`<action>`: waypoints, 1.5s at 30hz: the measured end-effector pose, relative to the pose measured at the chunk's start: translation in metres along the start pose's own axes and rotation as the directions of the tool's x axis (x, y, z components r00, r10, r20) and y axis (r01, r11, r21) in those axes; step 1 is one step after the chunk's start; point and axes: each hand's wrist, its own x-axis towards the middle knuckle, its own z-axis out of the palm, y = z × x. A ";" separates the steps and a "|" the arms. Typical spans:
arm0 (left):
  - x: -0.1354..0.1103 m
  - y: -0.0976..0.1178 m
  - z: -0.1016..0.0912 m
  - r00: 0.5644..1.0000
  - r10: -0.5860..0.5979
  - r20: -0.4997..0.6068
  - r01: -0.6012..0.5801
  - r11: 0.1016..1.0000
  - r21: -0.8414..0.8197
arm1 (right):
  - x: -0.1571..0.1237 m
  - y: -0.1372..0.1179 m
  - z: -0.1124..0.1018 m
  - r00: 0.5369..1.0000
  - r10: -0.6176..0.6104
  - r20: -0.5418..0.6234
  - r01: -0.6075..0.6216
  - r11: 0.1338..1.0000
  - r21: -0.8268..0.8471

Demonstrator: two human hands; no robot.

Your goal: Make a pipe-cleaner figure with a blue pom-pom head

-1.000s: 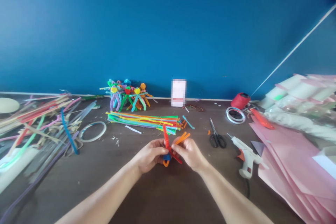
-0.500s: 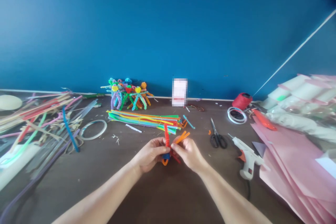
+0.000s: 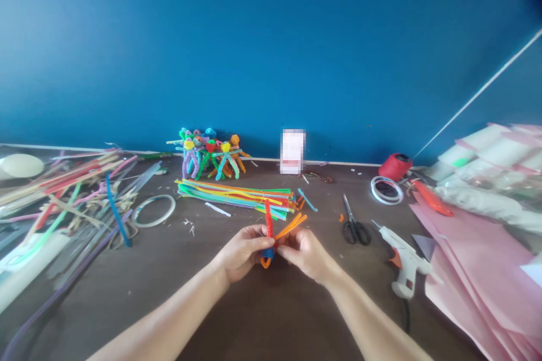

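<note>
1. The left forearm (image 3: 158,313) comes in bare from the near left edge, slim and smooth, narrowing toward the wrist.
2. The right forearm (image 3: 372,318) comes in bare from the near right edge, with the same slim, tapering shape.
3. The left hand (image 3: 241,254) and the right hand (image 3: 307,256) are both bare and fairly narrow.
4. The fingers (image 3: 292,252) are slender; the nails are too small to make out.

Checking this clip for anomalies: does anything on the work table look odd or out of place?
Yes: the white rectangular item standing against the blue wall is pixelated, so its face cannot be read. Small pale scraps also lie on the brown tabletop, though they look like ordinary offcuts.
</note>
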 end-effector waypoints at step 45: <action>-0.008 -0.002 0.005 0.961 0.210 0.181 -0.242 0.953 0.180 | -0.001 -0.003 -0.005 0.907 0.352 0.230 -0.411 0.856 0.313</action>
